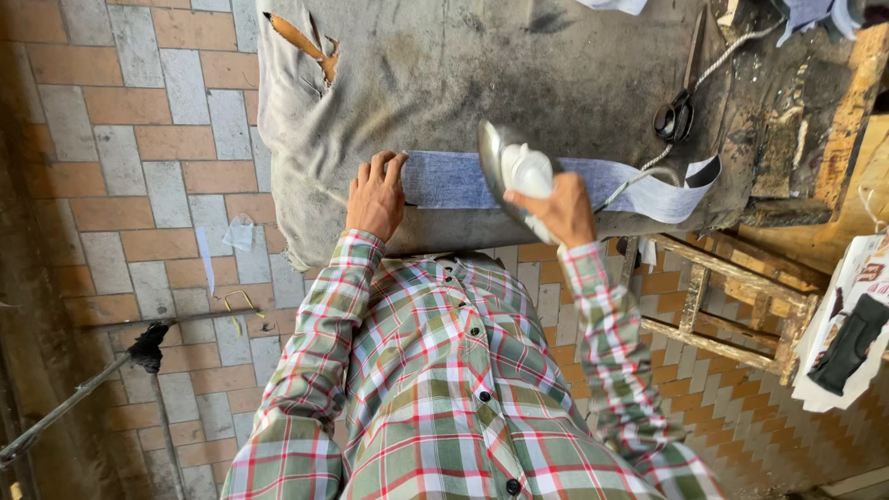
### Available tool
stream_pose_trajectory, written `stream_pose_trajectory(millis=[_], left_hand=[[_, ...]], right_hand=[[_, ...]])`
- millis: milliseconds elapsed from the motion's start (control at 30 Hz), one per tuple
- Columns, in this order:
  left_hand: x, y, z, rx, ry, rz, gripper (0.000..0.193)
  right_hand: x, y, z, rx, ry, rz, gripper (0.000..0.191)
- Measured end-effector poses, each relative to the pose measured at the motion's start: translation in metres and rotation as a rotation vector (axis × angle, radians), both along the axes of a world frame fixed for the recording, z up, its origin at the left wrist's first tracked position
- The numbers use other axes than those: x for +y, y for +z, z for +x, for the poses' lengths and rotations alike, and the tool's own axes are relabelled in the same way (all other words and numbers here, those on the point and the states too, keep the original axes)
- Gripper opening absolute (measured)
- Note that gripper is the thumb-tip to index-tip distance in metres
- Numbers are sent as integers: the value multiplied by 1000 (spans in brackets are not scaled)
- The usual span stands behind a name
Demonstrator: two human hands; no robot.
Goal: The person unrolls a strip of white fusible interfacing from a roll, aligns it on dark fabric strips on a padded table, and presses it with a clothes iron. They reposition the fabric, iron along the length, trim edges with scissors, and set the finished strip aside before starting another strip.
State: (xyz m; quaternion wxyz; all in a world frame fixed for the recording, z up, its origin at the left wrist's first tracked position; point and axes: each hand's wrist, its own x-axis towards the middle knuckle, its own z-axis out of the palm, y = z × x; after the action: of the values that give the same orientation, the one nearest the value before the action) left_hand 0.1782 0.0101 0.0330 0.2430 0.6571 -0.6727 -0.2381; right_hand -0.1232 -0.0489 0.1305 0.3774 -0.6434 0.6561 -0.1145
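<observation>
the person in the checked shirt [444, 398] stands close against the padded table [444, 74], and the step looks like pressing a long strip of blue denim [444, 181] laid flat along the near edge. the left hand [375, 194] lies flat on the strip's left end, fingers spread and loose, pinning the cloth rather than gripping it. the right hand [556, 208] is clenched around the white handle of the iron [509, 176], which is tipped up so its shiny sole shows, resting on or just over the middle of the strip; i cannot tell if it fully touches.

by my reading, the next stretch of cloth needs the sole brought flat and the strip kept taut, with the left fingers well away from the hot plate.

past the iron, the strip's right end curls over the table edge. its cord [704, 74] runs up across the cover and could snag. black scissors [681, 106] lie just beside the cord. the grey cover is torn at its far left corner [306, 42]. a rough wooden stool [732, 306] stands on the tiled floor [139, 139] to the right.
</observation>
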Motion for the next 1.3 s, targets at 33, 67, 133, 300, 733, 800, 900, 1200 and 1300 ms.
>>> stream_pose_trajectory(millis=[33,67,133,300,733,800,900,1200,1300], left_hand=[[-3,-6,2,36,52,-27,50],[-4,-12,6,100,65,-32,52],[-6,-24,17,230,74,-37,55],[-32,-34,28,238,35,45,28],[-72,-38,21,165,-8,204,34],[-70,-43,13,157,-7,192,32],[-68,-52,9,151,8,189,32],[-80,-56,4,131,33,149,38],[-81,-48,3,160,67,151,33]], right_hand=[[7,-5,6,0,43,3,54],[12,-10,9,-1,80,5,56],[25,-25,20,52,112,80,57],[44,-70,60,170,93,210,59],[44,-63,82,124,38,-39,31],[46,-56,86,154,31,-75,30],[51,-50,92,129,-5,-101,28],[39,-54,79,8,47,4,33],[35,-47,59,-199,78,62,35]])
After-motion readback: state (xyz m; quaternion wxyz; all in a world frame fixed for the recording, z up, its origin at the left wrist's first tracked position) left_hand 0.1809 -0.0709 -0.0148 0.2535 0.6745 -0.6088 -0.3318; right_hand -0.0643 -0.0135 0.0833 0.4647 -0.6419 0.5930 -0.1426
